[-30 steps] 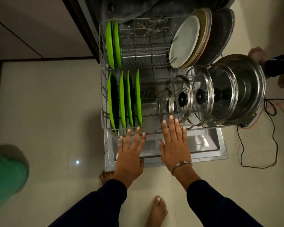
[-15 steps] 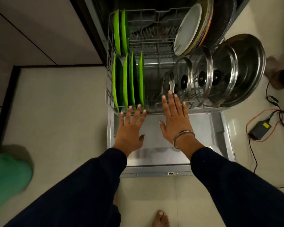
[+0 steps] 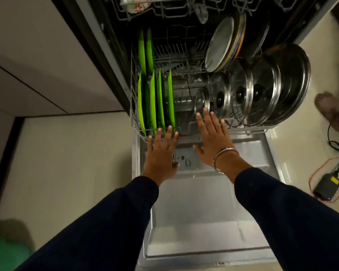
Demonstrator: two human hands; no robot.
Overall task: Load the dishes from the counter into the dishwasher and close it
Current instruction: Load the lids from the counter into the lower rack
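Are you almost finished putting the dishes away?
Nearly. The green plates and glass lids already stand in the lower rack. Left hand and right hand, fingers straight, are at its front edge. The door lies open, not yet shut.

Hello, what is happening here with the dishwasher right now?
A person is loading a dishwasher. Both hands, the left hand and the right hand, are flat and open against the front edge of the lower rack, which is partly inside the machine. The rack holds green plates on the left and glass lids and other plates on the right. The door lies fully open, so closing is not yet done.
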